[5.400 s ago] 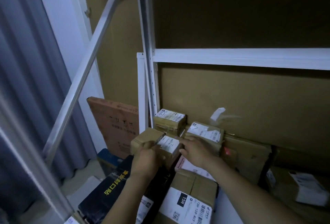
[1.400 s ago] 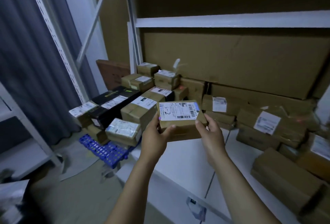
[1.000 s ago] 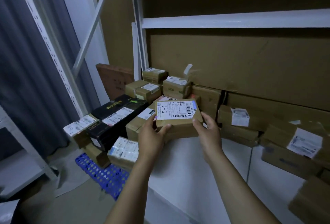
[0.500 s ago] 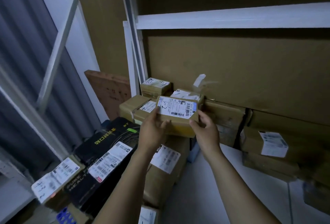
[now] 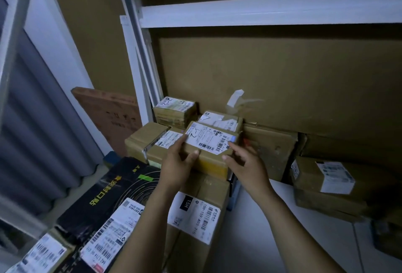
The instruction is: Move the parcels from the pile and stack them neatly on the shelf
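Parcel (image 5: 210, 142) has gone lower and deeper into the left rear corner of the shelf (image 5: 282, 218) than half a second ago; then it was carried in front of the stacked boxes, now it sits among them, just right of the side box (image 5: 148, 140), in front of the rear box (image 5: 221, 119) and over the far end of the long box (image 5: 202, 214); whether it already rests there or is held just clear I cannot tell; the stack also fills more of the view than before.

Left hand (image 5: 178, 164) grips as before, thumb on the front face and fingers round the left end; right hand (image 5: 245, 164) has slackened, thumb tip on the lower right of the front face, forefinger laid along the right end, the other fingers loosely curled beside it, so it pinches lightly rather than clasps.

The parcel lies flat, label up; its long axis runs left to right, roughly along the back of the shelf, the right end a little nearer the person; the handwritten "3-2" is at the left end, the barcodes and a blue sticker at the right.

Corner box (image 5: 174, 109) stands behind and to the left, against the post (image 5: 139, 55); the black box (image 5: 108, 196) lies left of the long box.
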